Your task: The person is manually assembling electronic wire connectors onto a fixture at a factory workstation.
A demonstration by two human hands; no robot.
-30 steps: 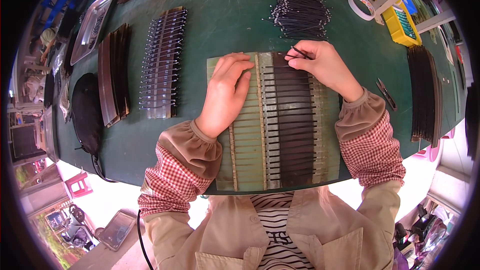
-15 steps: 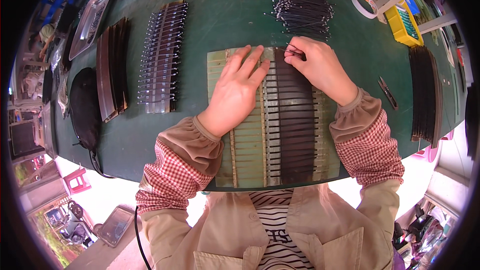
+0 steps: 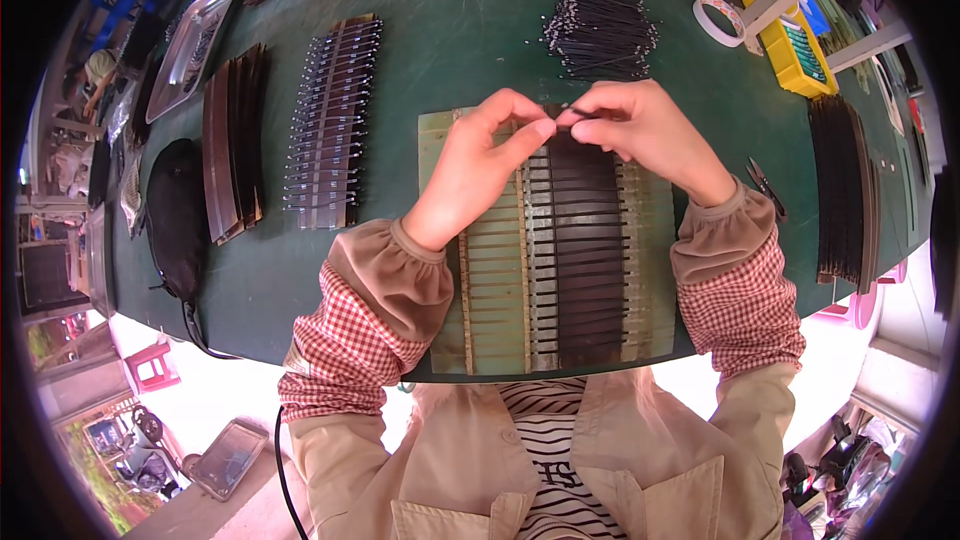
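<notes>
Where right hand (image 3: 652, 132) pinches, black strand (image 3: 581, 113) lies.

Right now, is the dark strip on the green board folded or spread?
Spread: the dark strip lies flat along the board, no fold visible.

A rectangular pale-green slotted board (image 3: 495, 285) lies on a flat dark-green tabletop (image 3: 440, 50), a heap of thin black cords (image 3: 600, 37) behind it. To its right lie metal snips (image 3: 771, 196), then a stack of long dark strips (image 3: 843, 195); well to its left, an oblong black pouch (image 3: 177, 215).
</notes>
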